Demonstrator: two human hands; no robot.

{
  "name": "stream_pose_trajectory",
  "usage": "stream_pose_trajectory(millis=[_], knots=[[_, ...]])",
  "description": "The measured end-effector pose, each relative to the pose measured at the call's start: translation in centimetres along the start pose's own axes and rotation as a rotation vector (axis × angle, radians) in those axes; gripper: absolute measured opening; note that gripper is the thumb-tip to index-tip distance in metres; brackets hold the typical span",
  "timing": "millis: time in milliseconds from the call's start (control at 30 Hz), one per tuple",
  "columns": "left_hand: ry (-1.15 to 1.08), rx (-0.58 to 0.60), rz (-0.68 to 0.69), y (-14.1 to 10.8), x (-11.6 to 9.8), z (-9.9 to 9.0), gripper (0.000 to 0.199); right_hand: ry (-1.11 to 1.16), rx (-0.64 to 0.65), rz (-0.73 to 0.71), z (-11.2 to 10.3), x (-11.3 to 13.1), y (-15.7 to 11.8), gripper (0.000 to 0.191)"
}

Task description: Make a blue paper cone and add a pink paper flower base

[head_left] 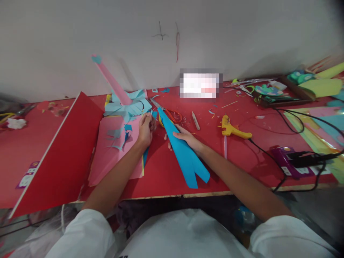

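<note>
- At six o'clock in my remote view, I see a white shirt (185,234), its front softly creased.
- At seven o'clock, on the lower edge, I catch a small dark marking (123,256), too cropped to read.
- At eight o'clock, I see a loose, short white left sleeve (83,233).
- At four o'clock, I see a matching right sleeve (285,234) with a curved seam line.

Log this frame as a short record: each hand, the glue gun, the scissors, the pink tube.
Right hand: holds blue paper
Left hand: curled, near pink paper; contents unclear
Glue gun: yellow, lying on table
Scissors: partly hidden behind blue paper
Pink tube: tilted, rising from light-blue paper
</note>
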State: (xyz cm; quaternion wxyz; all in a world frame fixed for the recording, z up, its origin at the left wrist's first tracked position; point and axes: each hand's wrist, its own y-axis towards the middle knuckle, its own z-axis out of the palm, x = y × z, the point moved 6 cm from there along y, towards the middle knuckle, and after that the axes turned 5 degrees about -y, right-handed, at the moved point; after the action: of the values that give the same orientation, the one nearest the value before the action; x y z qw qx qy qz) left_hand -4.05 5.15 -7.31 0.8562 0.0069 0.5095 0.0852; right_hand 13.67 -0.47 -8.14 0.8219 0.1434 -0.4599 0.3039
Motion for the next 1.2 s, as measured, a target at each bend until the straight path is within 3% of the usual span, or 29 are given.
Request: stream_pose_trajectory(millis=[100,233,333,533,667,900,1200], knots=[[0.03,0.014,-0.067,0.2,0.3,0.0,0.048,-0.011,0.018,-0.003,0.1,0.0,0.0,0.068],[0.098,0.119,-0.168,-0.3,1.0,0.8,0.063,-0.034,0.002,0.012,-0.1,0.0,0.1,0.067],[0.125,0.174,-0.175,-0.5,1.2,1.2,0.062,-0.043,-0.014,0.023,-0.1,0.0,0.0,0.065],[0.115,0.167,-0.14,-0.4,1.1,1.2,0.057,-0.057,-0.03,0.034,0.2,0.1,-0.2,0.061],[0.062,0.172,-0.189,-0.5,1.1,1.2,0.059,-0.05,-0.023,0.033,0.1,0.1,-0.2,0.063],[0.014,0.348,-0.266,-1.1,1.4,2.2,0.054,-0.041,-0.026,0.04,0.5,0.5,-0.5,0.068],[-0.034,0.139,-0.206,-0.5,0.8,1.3,0.05,-0.038,-0.001,0.036,0.9,0.4,-0.7,0.073]])
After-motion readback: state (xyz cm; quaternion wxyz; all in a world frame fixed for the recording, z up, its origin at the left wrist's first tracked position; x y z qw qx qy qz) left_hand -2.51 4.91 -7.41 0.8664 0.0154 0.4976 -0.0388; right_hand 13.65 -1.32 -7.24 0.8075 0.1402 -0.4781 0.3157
